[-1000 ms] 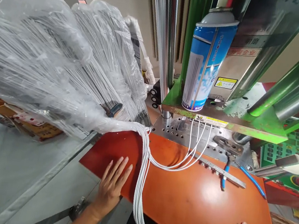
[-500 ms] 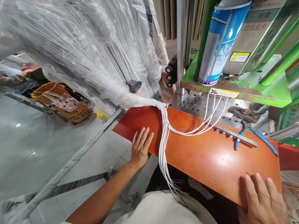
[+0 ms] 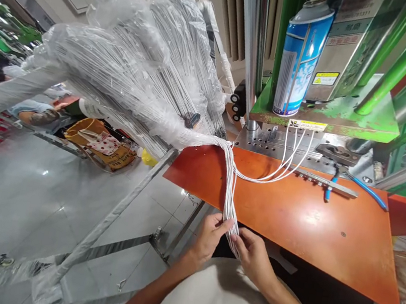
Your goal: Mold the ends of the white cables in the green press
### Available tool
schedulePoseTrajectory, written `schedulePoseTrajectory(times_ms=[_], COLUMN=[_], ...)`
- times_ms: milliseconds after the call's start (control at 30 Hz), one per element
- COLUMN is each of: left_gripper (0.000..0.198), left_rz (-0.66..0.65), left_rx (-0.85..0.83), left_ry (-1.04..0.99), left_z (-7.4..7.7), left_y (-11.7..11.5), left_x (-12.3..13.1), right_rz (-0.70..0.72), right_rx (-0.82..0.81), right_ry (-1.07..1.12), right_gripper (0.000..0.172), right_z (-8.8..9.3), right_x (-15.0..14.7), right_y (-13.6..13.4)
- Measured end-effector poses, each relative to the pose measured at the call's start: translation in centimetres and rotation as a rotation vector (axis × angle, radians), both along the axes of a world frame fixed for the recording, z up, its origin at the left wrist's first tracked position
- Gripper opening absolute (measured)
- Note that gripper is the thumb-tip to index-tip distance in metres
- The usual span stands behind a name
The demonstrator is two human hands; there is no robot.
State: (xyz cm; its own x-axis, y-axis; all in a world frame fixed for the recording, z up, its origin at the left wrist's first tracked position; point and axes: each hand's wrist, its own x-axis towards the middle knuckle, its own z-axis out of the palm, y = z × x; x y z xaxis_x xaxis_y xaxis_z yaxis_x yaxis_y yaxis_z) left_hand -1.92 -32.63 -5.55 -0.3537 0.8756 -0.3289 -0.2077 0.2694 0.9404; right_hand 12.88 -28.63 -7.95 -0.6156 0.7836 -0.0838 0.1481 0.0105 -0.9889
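At the near edge of the orange desk (image 3: 327,241), both hands work on one bundle of white wires (image 3: 229,201), which runs down over the desk edge between them. The left hand (image 3: 208,239) and the right hand (image 3: 252,256) are closed, their fingers (image 3: 225,222) pinching the bundle from either side close to the edge; neither hand stands open. Status as laid out: a small group of wires (image 3: 292,155) is already routed from the bundle across the desk and onto the perforated steel plate (image 3: 261,140) beneath the green press bed (image 3: 325,122); the exact count cannot be read. Remaining: the large mass of wires in clear plastic wrap (image 3: 133,60), at left, is still wrapped and fans out above the desk. A steel strip (image 3: 315,179) and blue-handled pliers (image 3: 368,193) lie at the far side, near the plate.
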Motion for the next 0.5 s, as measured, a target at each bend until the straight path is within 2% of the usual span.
schedulePoseTrajectory(times_ms=[167, 267, 333, 433, 500], left_gripper=[0.04, 0.041, 0.042, 0.042, 0.035], left_rz=[-0.066, -0.116, -0.185, -0.226, -0.144], left_rx=[0.017, -0.018, -0.042, -0.045, 0.052], left_ry=[0.032, 0.175, 0.333, 0.734, 1.011], left_z=[-0.4, -0.1, 0.4, 1.9, 3.4], left_y=[0.2, 0.1, 0.1, 0.0, 0.1], left_x=[0.0, -0.7, -1.5, -2.9, -3.4], right_rz=[-0.049, -0.052, -0.026, -0.034, -0.056], right_rx=[-0.071, -0.178, -0.189, 0.065, 0.246], right_ry=[-0.007, -0.014, -0.05, -0.217, -0.342], right_gripper=[0.047, 0.047, 0.048, 0.047, 0.044], right_z=[1.2, 3.0, 4.2, 5.9, 6.9], right_x=[2.5, 3.8, 4.5, 5.0, 5.2], right_y=[-0.1, 0.5, 1.0, 1.9, 2.6])
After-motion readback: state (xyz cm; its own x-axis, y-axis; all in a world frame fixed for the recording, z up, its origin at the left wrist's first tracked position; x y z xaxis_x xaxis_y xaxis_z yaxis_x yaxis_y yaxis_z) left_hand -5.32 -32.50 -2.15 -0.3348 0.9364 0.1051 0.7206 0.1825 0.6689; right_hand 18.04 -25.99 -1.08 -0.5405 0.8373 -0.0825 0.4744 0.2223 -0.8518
